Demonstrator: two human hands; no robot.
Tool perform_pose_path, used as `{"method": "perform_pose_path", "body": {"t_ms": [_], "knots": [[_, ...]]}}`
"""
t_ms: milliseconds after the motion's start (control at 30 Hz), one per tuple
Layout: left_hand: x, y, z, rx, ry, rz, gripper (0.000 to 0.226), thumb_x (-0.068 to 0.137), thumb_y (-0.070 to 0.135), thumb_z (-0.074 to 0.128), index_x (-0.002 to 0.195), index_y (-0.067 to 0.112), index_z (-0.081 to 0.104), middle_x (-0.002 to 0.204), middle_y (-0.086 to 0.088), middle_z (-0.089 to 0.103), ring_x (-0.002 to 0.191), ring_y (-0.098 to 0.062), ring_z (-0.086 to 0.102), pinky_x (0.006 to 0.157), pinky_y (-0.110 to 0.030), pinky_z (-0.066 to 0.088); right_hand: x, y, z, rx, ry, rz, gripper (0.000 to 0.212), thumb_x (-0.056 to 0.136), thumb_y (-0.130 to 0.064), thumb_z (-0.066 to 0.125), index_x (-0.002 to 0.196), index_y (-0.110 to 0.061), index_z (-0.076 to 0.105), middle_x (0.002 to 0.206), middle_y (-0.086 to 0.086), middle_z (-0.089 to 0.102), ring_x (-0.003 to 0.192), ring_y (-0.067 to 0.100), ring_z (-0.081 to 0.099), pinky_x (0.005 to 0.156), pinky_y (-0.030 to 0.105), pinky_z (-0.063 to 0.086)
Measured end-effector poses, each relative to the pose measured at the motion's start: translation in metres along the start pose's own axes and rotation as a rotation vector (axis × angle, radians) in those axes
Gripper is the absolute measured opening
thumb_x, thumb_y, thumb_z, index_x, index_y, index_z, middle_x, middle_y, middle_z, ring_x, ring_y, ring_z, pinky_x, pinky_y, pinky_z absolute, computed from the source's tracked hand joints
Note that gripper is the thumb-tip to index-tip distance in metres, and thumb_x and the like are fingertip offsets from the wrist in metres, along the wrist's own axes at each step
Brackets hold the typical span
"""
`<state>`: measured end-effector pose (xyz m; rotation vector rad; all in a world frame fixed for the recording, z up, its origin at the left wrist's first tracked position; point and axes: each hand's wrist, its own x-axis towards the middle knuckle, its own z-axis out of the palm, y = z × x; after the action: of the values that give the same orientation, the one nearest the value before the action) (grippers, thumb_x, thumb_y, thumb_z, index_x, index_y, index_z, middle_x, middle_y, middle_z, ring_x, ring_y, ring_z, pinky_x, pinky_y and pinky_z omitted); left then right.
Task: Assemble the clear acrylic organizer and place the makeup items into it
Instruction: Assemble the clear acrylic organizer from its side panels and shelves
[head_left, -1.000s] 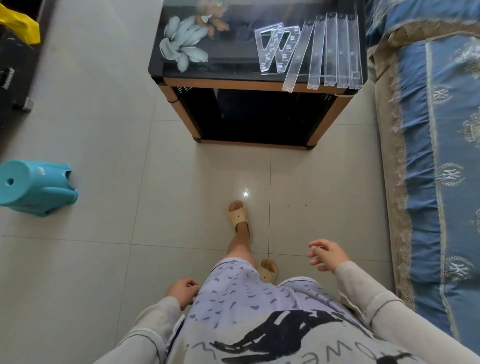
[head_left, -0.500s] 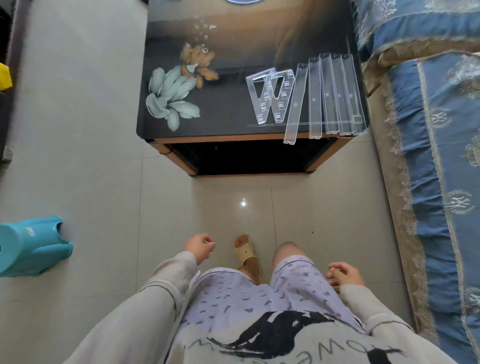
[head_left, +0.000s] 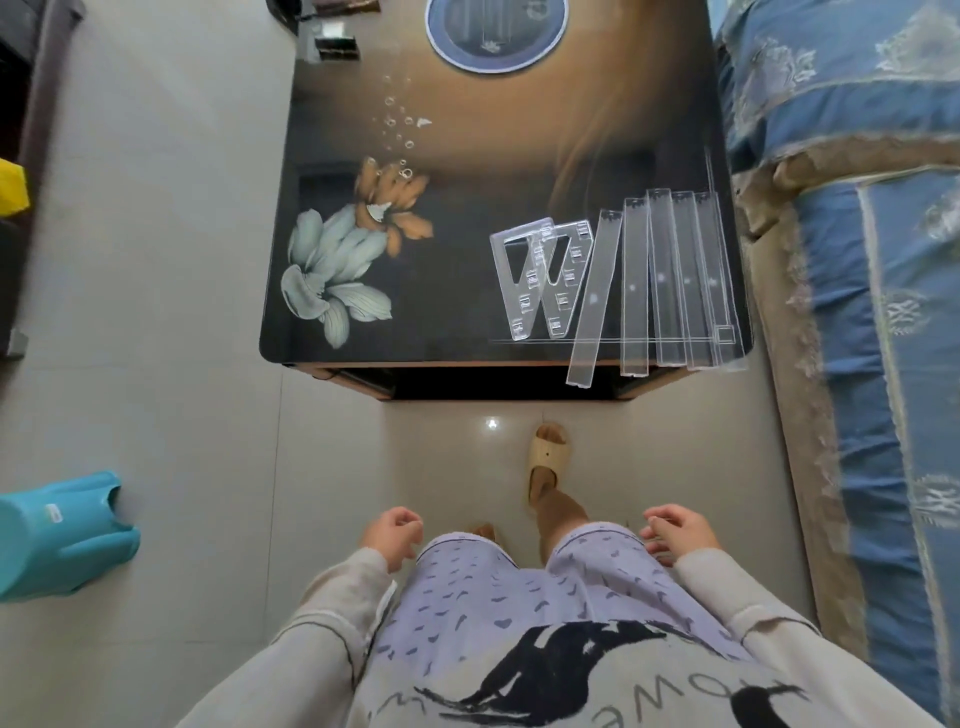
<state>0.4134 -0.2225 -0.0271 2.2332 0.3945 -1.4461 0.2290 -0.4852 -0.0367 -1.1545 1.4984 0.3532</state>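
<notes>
Clear acrylic organizer parts lie flat on the near right corner of a dark glass table (head_left: 415, 338). Two triangular side panels (head_left: 540, 280) overlap each other. To their right lie several long clear strips (head_left: 670, 280), some reaching past the table's front edge. My left hand (head_left: 392, 535) and my right hand (head_left: 675, 530) hang low by my thighs, well short of the table, fingers loosely curled and holding nothing. Small dark items (head_left: 332, 44) sit at the table's far left; I cannot tell what they are.
A blue round plate (head_left: 496, 34) sits at the table's far edge. A blue patterned sofa (head_left: 857, 260) runs along the right. A teal plastic stool (head_left: 57, 535) lies on the tiled floor at the left. A yellow object (head_left: 10, 187) is at the far left.
The view has come closer to the table, which now shows more of its top, the plate and the far items. My hands stay low at my sides; the stool slid down-left in view.
</notes>
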Motion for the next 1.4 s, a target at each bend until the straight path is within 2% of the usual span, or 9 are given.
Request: {"method": "perform_pose_path", "body": {"t_ms": [200, 433, 600, 733, 900, 1033, 1167, 1300, 1400], "knots": [[0.009, 0.016, 0.01, -0.063, 0.008, -0.112, 0.016, 0.092, 0.006, 0.046, 0.077, 0.013, 0.05, 0.065, -0.002, 0.051, 0.051, -0.017, 0.044, 0.047, -0.021, 0.03, 0.026, -0.072, -0.017, -0.033, -0.047, -0.013, 0.036, 0.093, 0.008, 0.034, 0.066, -0.01, 0.047, 0.061, 0.011, 0.044, 0.017, -0.001, 0.035, 0.025, 0.005, 0.024], [0.016, 0.064, 0.011, -0.026, 0.009, -0.052, 0.028, 0.087, 0.003, 0.047, 0.065, 0.019, 0.051, 0.06, -0.003, 0.05, 0.051, -0.018, 0.043, 0.048, -0.021, 0.031, 0.037, -0.092, -0.02, -0.166, -0.049, 0.0, 0.033, 0.093, 0.007, 0.036, 0.068, -0.012, 0.049, 0.06, 0.009, 0.047, 0.019, 0.0, 0.039, 0.025, 0.007, 0.025], [0.025, 0.098, 0.003, 0.042, 0.005, -0.001, 0.028, 0.088, 0.004, 0.046, 0.065, 0.018, 0.053, 0.065, -0.004, 0.052, 0.053, -0.018, 0.047, 0.043, -0.021, 0.03, 0.039, -0.093, -0.019, -0.177, -0.077, 0.038, 0.018, 0.093, 0.008, 0.036, 0.086, -0.002, 0.049, 0.06, 0.01, 0.045, 0.046, 0.016, 0.037, 0.025, 0.007, 0.023], [0.037, 0.128, -0.002, 0.171, 0.046, 0.05, 0.021, 0.089, 0.008, 0.049, 0.101, 0.002, 0.065, 0.104, -0.021, 0.066, 0.1, -0.033, 0.061, 0.08, -0.033, 0.048, 0.043, -0.103, -0.014, -0.18, -0.09, 0.033, 0.014, 0.093, 0.007, 0.037, 0.091, -0.001, 0.049, 0.061, 0.009, 0.047, 0.049, 0.016, 0.038, 0.026, 0.009, 0.026], [0.051, 0.188, -0.006, 0.182, 0.136, 0.224, 0.021, 0.088, 0.011, 0.049, 0.1, 0.007, 0.066, 0.11, -0.014, 0.068, 0.104, -0.028, 0.059, 0.083, -0.025, 0.041, 0.046, -0.151, 0.01, -0.189, -0.1, -0.125, 0.018, 0.092, 0.004, 0.04, 0.091, -0.006, 0.054, 0.066, 0.002, 0.054, 0.052, 0.014, 0.047, 0.042, 0.013, 0.039], [0.066, 0.244, -0.003, 0.163, 0.177, 0.399, 0.017, 0.086, 0.014, 0.05, 0.094, 0.013, 0.065, 0.103, -0.008, 0.069, 0.084, -0.019, 0.056, 0.079, -0.024, 0.043, 0.059, -0.204, 0.042, -0.214, -0.086, -0.313, 0.02, 0.088, 0.003, 0.046, 0.098, -0.003, 0.062, 0.074, 0.006, 0.061, 0.058, 0.011, 0.054, 0.067, 0.025, 0.045], [0.091, 0.281, 0.007, 0.229, 0.321, 0.558, 0.021, 0.087, 0.027, 0.057, 0.105, 0.016, 0.059, 0.107, -0.004, 0.062, 0.094, -0.018, 0.056, 0.078, -0.03, 0.045, 0.084, -0.249, 0.066, -0.293, 0.077, -0.42, 0.018, 0.087, -0.007, 0.051, 0.097, -0.01, 0.065, 0.082, 0.005, 0.063, 0.069, 0.017, 0.058, 0.075, 0.025, 0.044], [0.117, 0.302, 0.027, 0.419, 0.517, 0.676, 0.056, 0.082, 0.046, 0.06, 0.125, 0.014, 0.047, 0.12, -0.006, 0.054, 0.109, -0.024, 0.05, 0.089, -0.036, 0.046, 0.107, -0.262, 0.073, -0.388, 0.415, -0.514, 0.013, 0.084, -0.015, 0.06, 0.097, -0.012, 0.058, 0.083, -0.001, 0.052, 0.076, 0.017, 0.048, 0.063, 0.02, 0.033], [0.134, 0.305, 0.041, 0.503, 0.597, 0.713, 0.066, 0.08, 0.053, 0.058, 0.13, 0.013, 0.042, 0.119, -0.008, 0.052, 0.105, -0.024, 0.05, 0.086, -0.035, 0.045, 0.12, -0.258, 0.082, -0.499, 0.505, -0.52, 0.018, 0.085, -0.021, 0.059, 0.099, -0.013, 0.053, 0.091, 0.0, 0.047, 0.074, 0.017, 0.045, 0.063, 0.024, 0.033]]}}
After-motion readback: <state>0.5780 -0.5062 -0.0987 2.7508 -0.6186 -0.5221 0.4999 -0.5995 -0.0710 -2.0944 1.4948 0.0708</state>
